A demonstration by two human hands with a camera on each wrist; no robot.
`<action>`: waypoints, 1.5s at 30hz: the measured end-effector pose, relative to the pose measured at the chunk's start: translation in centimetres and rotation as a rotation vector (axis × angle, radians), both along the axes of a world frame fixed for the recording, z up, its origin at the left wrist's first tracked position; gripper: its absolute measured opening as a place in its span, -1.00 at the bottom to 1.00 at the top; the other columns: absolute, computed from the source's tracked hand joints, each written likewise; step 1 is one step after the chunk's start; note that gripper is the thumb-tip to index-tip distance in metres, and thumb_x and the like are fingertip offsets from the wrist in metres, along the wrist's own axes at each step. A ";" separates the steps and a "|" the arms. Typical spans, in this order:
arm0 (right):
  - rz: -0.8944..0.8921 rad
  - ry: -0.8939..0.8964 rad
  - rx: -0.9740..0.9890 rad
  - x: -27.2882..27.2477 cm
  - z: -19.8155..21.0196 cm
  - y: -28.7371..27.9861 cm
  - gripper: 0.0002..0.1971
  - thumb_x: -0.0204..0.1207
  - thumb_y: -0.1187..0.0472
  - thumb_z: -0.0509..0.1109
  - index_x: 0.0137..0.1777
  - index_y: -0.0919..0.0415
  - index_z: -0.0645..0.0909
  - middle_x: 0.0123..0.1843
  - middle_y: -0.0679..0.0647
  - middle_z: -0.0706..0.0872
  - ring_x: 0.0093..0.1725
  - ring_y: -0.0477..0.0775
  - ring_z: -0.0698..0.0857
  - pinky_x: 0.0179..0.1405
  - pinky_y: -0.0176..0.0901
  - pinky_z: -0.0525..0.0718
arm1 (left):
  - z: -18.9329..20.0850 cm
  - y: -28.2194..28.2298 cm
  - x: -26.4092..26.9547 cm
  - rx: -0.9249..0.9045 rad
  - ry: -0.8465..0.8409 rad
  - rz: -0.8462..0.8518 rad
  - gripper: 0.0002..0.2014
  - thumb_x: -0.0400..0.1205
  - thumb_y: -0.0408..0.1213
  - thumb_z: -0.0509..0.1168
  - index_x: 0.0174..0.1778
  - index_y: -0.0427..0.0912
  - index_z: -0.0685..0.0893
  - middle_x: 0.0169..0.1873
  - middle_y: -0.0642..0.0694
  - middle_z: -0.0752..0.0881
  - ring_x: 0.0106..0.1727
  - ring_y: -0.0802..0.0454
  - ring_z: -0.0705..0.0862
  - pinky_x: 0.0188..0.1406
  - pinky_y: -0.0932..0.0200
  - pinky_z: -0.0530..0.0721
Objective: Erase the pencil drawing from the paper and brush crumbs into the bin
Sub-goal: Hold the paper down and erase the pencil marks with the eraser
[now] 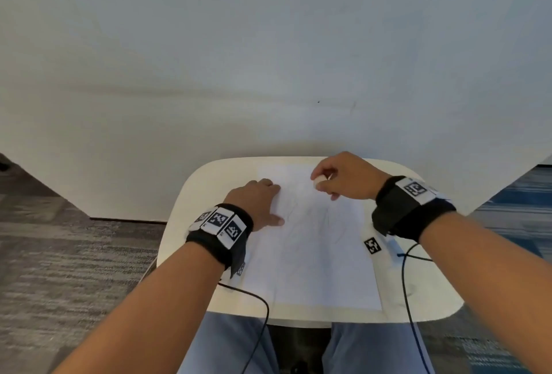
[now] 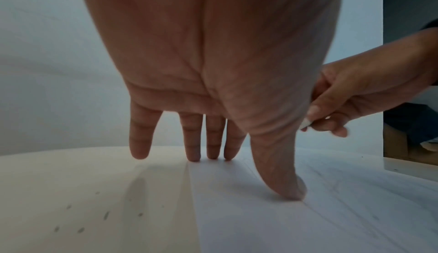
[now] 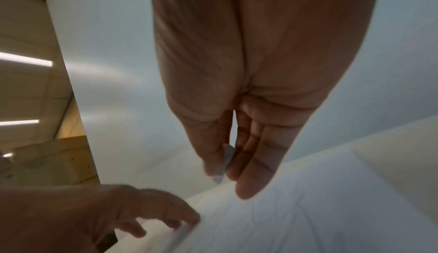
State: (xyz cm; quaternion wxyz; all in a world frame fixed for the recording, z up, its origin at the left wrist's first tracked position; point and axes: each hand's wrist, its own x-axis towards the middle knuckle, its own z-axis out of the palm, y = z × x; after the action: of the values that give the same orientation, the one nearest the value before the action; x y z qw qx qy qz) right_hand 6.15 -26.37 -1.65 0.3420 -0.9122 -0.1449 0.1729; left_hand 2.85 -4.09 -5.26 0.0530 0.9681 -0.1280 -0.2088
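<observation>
A white sheet of paper (image 1: 316, 242) with faint pencil lines lies on a small cream table (image 1: 418, 293). My left hand (image 1: 257, 203) lies flat at the paper's left edge, fingertips (image 2: 194, 154) and thumb pressing the sheet (image 2: 331, 210) down. My right hand (image 1: 343, 176) hovers over the paper's far end and pinches a small white eraser (image 1: 318, 181) between thumb and fingers. The eraser (image 3: 228, 155) shows in the right wrist view as a pale sliver by the thumb, and in the left wrist view the eraser (image 2: 305, 123) sits a little above the sheet. No bin is in view.
Dark eraser crumbs (image 2: 80, 229) lie on the bare table left of the paper. A white wall (image 1: 268, 59) stands right behind the table. Black cables (image 1: 406, 284) run from both wristbands over the near edge. Grey carpet (image 1: 59, 269) lies to the left.
</observation>
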 end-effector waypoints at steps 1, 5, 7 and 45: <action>0.000 -0.004 0.006 0.9 -0.5 1.0 -0.86 0.54 0.29 0.45 0.05 0.26 0.76 -0.08 0.19 0.78 -0.33 0.07 0.80 -0.25 -0.21 0.80 | 0.2 -0.1 0.3 0.006 -0.016 0.000 -0.22 0.60 0.15 0.35 0.69 -0.03 0.21 0.64 0.02 0.28 0.57 -0.05 0.33 0.40 -0.10 0.49; -0.053 -0.016 0.056 3.4 -2.2 3.9 -0.84 0.44 0.40 0.50 0.01 0.30 0.76 -0.20 0.18 0.72 -0.42 0.03 0.72 -0.28 -0.22 0.75 | 0.6 -0.3 2.0 0.040 -0.019 0.002 -0.25 0.57 0.18 0.37 0.61 -0.07 0.34 0.49 -0.06 0.40 0.45 -0.09 0.39 0.27 -0.13 0.57; -0.063 -0.035 0.021 3.9 -2.9 4.7 -0.88 0.39 0.38 0.53 -0.07 0.26 0.75 -0.31 0.07 0.69 -0.41 0.03 0.69 -0.23 -0.14 0.73 | 0.5 -0.2 2.7 0.046 -0.020 0.003 -0.25 0.50 0.23 0.42 0.52 -0.10 0.42 0.43 -0.07 0.41 0.42 -0.09 0.40 0.21 -0.14 0.59; 0.037 -0.088 -0.136 4.8 -3.3 4.8 -0.96 0.40 0.24 0.52 -0.21 0.17 0.80 -0.29 -0.03 0.78 -0.44 -0.09 0.67 -0.46 -0.34 0.64 | -1.3 -0.3 2.8 0.045 -0.019 -0.005 0.03 0.43 0.46 0.30 0.72 0.09 0.02 0.70 0.05 0.09 0.67 -0.05 0.09 0.45 -0.29 0.38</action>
State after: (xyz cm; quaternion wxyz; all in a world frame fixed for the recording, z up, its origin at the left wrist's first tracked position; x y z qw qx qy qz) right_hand 11.00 -21.61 -4.95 0.2693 -0.9372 -0.1648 0.1485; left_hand 5.65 -4.41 -6.58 0.0293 0.9706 -0.1261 -0.2027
